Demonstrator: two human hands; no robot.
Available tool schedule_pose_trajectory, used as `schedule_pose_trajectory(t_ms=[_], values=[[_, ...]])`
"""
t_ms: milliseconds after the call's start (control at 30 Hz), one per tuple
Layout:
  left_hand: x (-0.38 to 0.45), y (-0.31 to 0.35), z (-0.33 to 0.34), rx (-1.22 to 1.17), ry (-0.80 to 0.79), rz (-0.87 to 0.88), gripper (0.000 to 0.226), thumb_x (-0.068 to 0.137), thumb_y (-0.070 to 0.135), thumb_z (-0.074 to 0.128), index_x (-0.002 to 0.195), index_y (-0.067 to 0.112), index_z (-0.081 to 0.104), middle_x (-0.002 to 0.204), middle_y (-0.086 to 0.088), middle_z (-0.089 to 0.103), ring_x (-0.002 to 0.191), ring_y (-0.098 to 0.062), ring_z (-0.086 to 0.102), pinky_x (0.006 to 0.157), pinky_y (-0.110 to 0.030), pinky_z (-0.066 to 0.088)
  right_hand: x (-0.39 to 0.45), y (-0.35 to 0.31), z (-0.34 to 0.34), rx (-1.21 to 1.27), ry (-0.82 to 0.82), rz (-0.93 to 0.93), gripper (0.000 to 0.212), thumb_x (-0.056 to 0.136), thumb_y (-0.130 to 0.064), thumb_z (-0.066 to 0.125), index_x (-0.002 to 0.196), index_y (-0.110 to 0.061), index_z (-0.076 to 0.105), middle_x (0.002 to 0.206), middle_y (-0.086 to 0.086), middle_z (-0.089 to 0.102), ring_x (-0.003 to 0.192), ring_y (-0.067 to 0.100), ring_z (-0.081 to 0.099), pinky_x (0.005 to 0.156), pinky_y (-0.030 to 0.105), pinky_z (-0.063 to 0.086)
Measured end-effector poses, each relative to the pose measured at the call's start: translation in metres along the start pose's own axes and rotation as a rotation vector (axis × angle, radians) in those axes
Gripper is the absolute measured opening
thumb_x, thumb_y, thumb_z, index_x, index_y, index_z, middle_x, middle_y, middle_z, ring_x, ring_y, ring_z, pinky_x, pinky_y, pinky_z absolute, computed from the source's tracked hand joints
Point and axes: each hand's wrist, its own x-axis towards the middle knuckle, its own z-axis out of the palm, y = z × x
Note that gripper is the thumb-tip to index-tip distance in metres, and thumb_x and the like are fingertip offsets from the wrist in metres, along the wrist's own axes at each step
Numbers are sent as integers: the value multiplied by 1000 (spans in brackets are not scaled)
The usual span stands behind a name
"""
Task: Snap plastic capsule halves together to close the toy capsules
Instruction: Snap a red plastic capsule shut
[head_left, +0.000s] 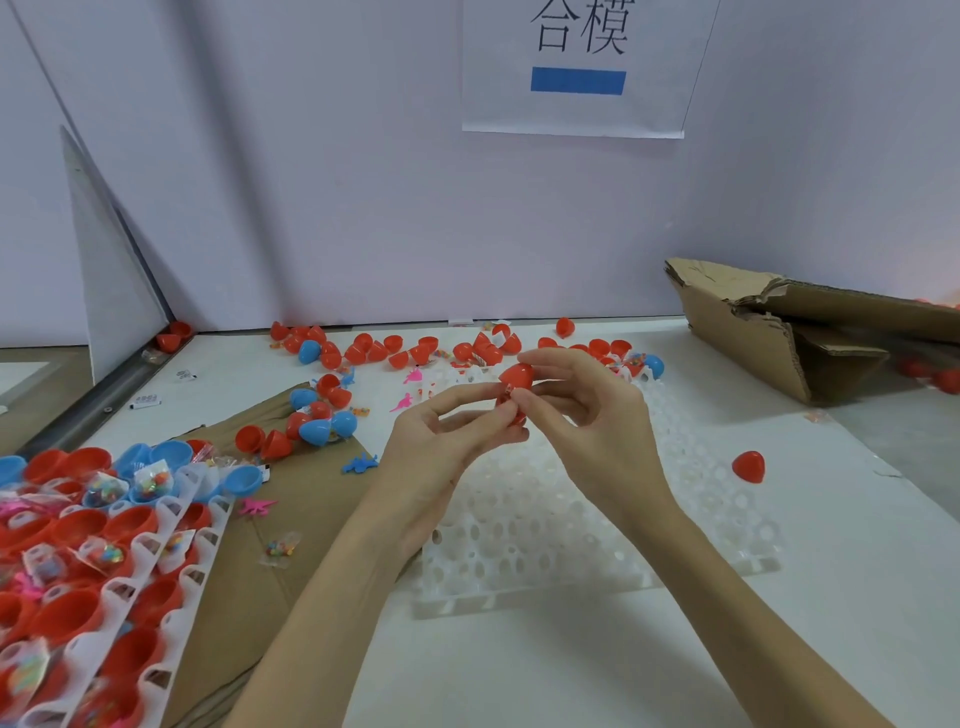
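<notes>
Both hands meet above the far end of a white plastic tray (561, 525), holding a red capsule (517, 378) between them. My right hand (587, 410) grips the pointed upper half with thumb and fingertips. My left hand (447, 436) pinches the lower half from below; that half is mostly hidden by the fingers. Whether the two halves are fully joined cannot be told. A single red capsule piece (749, 466) lies on the table to the right of the tray.
Trays of red and blue halves with small toy bags (78, 551) fill the left foreground on brown cardboard (306, 519). Loose red and blue capsule halves (363, 351) lie scattered along the back wall. A torn cardboard box (810, 332) lies at the right.
</notes>
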Motion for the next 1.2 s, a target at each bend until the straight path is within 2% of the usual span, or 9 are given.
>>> schedule_pose_trajectory(t_ms=[100,200,333,533,667,767,967,1067,1200], values=[[1,0,1,-104,37,17,32,81,29,83,109,15,81,108,-19,78,99,-32,77,89,-28,61,1,-1,0,96,-5,61,29,92,-14,74,115,-31,70,103,-21,73,98,3,71,80,11,54],[2,2,1,-150,57,3,34,80,35,79,104,11,82,103,-21,77,92,-29,78,81,-23,61,1,-2,0,172,5,123,21,94,-17,72,112,-26,70,101,-17,75,96,5,73,78,12,55],[2,1,4,-108,33,6,32,84,36,76,103,11,83,103,-21,78,91,-29,78,81,-24,61,1,-2,2,196,3,181,17,95,-22,71,112,-25,70,101,-12,75,98,9,73,79,16,57],[2,-1,5,-11,97,33,36,85,42,75,103,12,83,98,-18,79,89,-30,78,84,-28,62,-1,1,5,278,27,263,17,94,-19,71,110,-25,71,99,-13,75,97,7,73,74,13,56],[2,-1,5,9,133,57,40,81,41,81,107,10,79,93,-16,78,89,-30,78,87,-32,63,-2,1,5,241,55,244,18,94,-18,73,111,-22,70,101,-11,75,97,9,73,80,19,59],[4,-3,4,28,139,69,33,87,31,80,110,8,77,90,-16,78,86,-29,78,88,-37,63,-3,0,5,175,55,203,19,92,-19,74,110,-23,70,101,-14,75,98,7,72,85,19,57],[6,-6,7,87,222,90,17,96,23,72,108,11,73,83,-11,77,75,-27,76,72,-29,62,-7,-3,10,166,7,125,21,92,-11,74,107,-24,69,104,-16,74,101,5,71,84,12,53],[3,-5,5,102,186,130,17,94,22,75,108,13,74,90,-13,77,80,-28,77,80,-34,62,-7,-2,10,157,17,121,23,93,-9,72,109,-24,69,106,-16,73,103,5,70,85,12,53],[0,-2,6,183,146,171,20,93,26,76,112,20,76,97,-4,79,87,-25,79,93,-38,60,-5,0,9,144,47,128,24,93,-14,73,110,-29,68,105,-21,73,102,1,70,83,10,52]])
